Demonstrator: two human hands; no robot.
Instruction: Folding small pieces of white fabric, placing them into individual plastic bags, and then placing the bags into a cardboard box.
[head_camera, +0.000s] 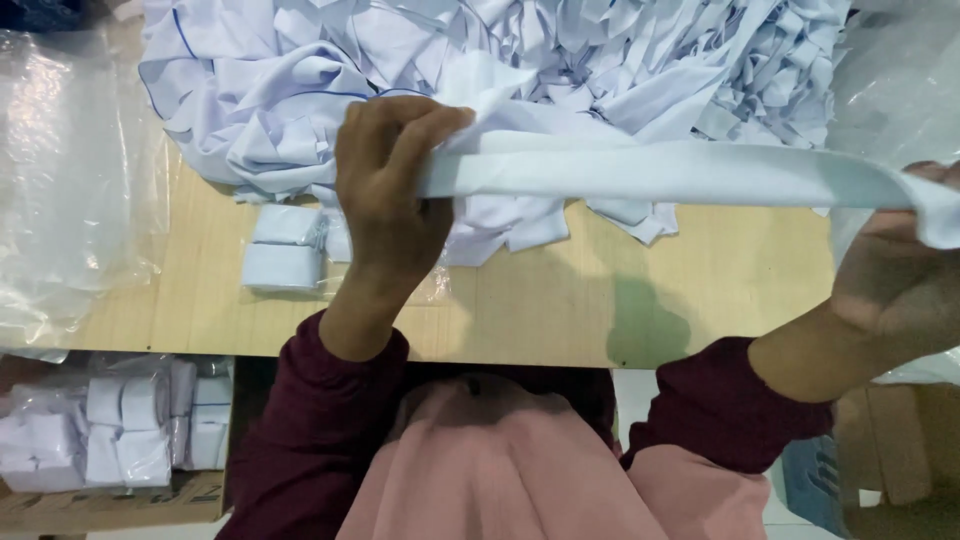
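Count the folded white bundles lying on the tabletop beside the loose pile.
2: one folded bundle sits at the loose pile's edge, another folded bundle just in front of it, both beside the left hand. More may be hidden under the pile.

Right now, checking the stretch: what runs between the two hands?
Head view: a white fabric strip, pulled taut from left hand to right hand.
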